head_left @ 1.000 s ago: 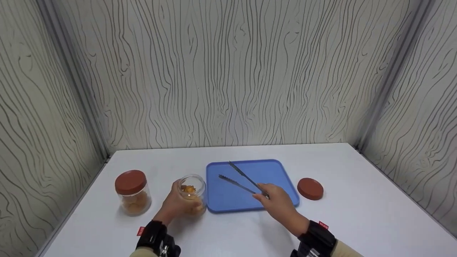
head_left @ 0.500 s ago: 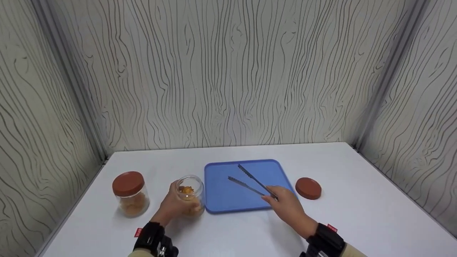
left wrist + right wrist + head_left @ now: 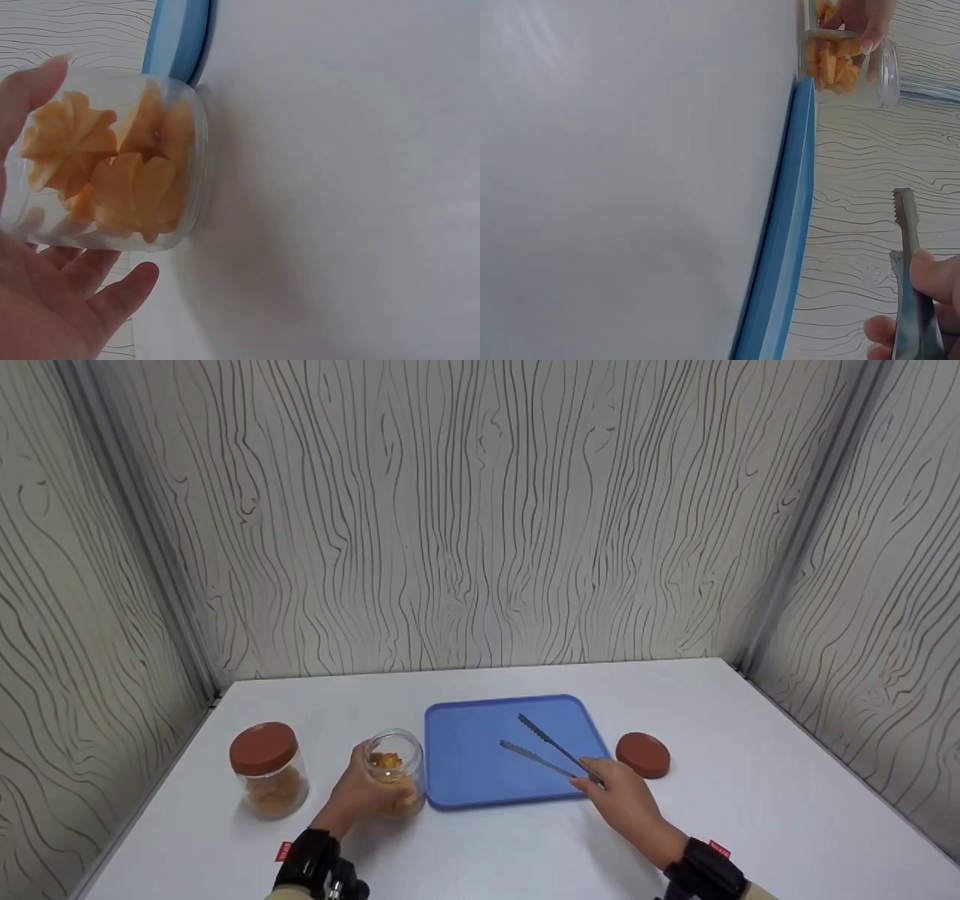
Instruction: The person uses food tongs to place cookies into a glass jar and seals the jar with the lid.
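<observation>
My left hand [image 3: 361,791] grips a clear open jar [image 3: 409,750] standing beside the tray's left edge. Orange, flower-shaped pieces [image 3: 135,187] that look like cookies lie inside, well seen in the left wrist view. With my right hand [image 3: 621,795] I hold metal tongs [image 3: 551,741] above the right part of the blue tray [image 3: 465,757]. Their two serrated tips stand apart with nothing between them and point toward the back left. In the right wrist view, the thumb presses one arm of the tongs [image 3: 911,300].
A second jar [image 3: 276,793] with a red-brown lid [image 3: 262,748] and similar pieces inside stands at the left. Another red-brown lid [image 3: 643,754] lies right of the tray. The white table [image 3: 480,862] meets a wood-patterned wall [image 3: 480,525] at the back.
My right hand has moved right and slightly toward me, carrying the tongs across the tray. The left hand keeps its hold on the jar. The whole head view has shifted slightly.
</observation>
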A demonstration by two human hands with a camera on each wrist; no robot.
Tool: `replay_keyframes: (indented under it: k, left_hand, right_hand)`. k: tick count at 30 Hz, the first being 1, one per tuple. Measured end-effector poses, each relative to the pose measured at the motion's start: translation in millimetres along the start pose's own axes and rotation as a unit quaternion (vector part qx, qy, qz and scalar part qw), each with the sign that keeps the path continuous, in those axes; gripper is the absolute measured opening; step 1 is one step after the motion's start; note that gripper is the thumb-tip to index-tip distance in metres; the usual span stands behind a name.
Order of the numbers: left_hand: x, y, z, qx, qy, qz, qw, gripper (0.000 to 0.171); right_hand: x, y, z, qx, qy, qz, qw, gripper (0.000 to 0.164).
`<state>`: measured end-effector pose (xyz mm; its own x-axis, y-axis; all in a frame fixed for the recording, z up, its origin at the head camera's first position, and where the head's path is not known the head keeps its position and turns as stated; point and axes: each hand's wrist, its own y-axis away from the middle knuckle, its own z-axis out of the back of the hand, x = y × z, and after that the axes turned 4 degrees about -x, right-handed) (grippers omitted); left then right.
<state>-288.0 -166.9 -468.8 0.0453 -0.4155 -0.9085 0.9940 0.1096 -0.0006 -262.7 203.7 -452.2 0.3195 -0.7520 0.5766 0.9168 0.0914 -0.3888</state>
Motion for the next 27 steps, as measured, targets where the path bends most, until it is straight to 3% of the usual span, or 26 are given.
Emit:
replay_keyframes:
  k: [19, 27]
  left_hand:
    - [-0.3, -0.1, 0.8, 0.01, -0.003, 0.013, 0.9999, 0.109]
    - [1.2, -2.5, 1.0, 0.017, -0.002, 0.021, 0.9996, 0.109]
  right_hand:
    - [-32, 6, 10, 0.007, 0.034, -0.043, 0.998, 0.033]
    - [-41, 9, 15, 0.011, 0.047, -0.043, 0.998, 0.035]
